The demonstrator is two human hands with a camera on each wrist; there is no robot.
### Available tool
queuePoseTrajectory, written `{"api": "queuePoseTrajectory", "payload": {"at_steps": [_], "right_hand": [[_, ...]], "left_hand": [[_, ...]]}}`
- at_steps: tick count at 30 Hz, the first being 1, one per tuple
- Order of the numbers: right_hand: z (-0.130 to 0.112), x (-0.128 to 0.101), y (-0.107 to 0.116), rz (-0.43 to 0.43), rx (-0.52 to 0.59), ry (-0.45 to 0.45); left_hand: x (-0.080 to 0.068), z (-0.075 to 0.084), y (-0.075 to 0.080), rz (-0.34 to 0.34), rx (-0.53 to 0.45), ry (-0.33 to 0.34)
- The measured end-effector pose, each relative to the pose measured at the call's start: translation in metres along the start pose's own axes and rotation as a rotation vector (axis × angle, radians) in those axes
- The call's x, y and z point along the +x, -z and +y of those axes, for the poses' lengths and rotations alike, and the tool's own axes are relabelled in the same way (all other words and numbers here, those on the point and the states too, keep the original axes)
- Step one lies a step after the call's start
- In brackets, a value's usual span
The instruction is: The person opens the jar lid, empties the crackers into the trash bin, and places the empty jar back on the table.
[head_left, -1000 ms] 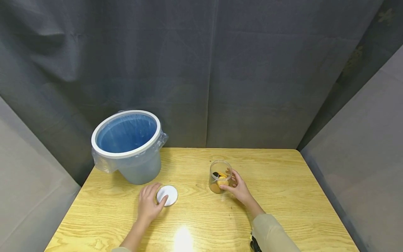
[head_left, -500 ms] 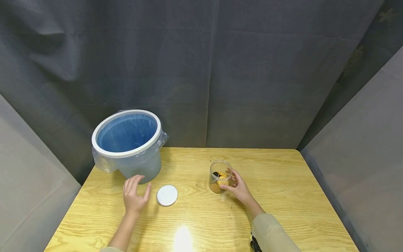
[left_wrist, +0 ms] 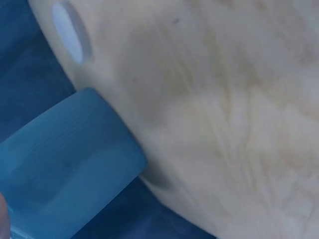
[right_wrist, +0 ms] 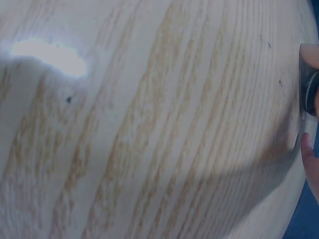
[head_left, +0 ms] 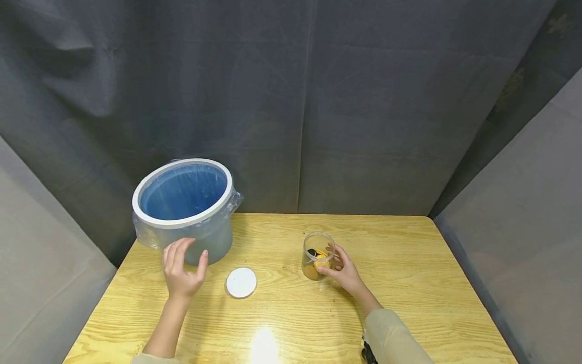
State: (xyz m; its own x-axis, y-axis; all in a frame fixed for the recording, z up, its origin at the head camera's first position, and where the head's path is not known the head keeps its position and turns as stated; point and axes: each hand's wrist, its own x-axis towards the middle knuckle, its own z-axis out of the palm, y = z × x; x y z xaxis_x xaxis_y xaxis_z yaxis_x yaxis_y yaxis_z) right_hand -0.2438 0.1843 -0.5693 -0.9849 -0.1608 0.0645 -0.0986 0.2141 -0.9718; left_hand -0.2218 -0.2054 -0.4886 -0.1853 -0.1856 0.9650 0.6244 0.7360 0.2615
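Note:
My left hand is raised in front of the bin, thumb and fingers spread apart around nothing. To its right lies a round white lid, flat on the table; the left wrist view also catches the lid. A clear open-topped jar stands upright on the table, with yellow round pieces and something black inside. My right hand grips the jar's right side, thumb in front and fingers behind. At the right wrist view's edge, only part of the jar and some fingers show.
A bluish bin with a white rim and a clear plastic liner stands at the table's back left. The wooden table ends at a grey curtain. A small black object lies beside the right sleeve.
My left hand has come away from the white lid, moving left and up toward the front of the bin. The lid stays on the table. The right hand and jar have not moved.

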Motion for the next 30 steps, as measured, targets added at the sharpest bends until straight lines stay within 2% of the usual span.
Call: {"api": "queuePoseTrajectory", "payload": {"at_steps": [4,11,21,30], "right_hand": [[-0.002,-0.001,0.0,-0.005,0.0,0.002],[0.016,0.004,0.0,0.02,-0.036,0.016],[0.018,0.005,0.001,0.021,-0.039,0.004],[0.018,0.004,0.0,0.017,-0.044,0.005]], "left_hand": [[0.015,0.0,0.001,0.027,0.023,-0.008],[0.036,-0.01,0.004,0.052,0.074,0.025],[0.059,-0.032,0.019,-0.075,0.232,0.11],[0.084,-0.048,0.033,-0.262,0.393,0.208]]}}
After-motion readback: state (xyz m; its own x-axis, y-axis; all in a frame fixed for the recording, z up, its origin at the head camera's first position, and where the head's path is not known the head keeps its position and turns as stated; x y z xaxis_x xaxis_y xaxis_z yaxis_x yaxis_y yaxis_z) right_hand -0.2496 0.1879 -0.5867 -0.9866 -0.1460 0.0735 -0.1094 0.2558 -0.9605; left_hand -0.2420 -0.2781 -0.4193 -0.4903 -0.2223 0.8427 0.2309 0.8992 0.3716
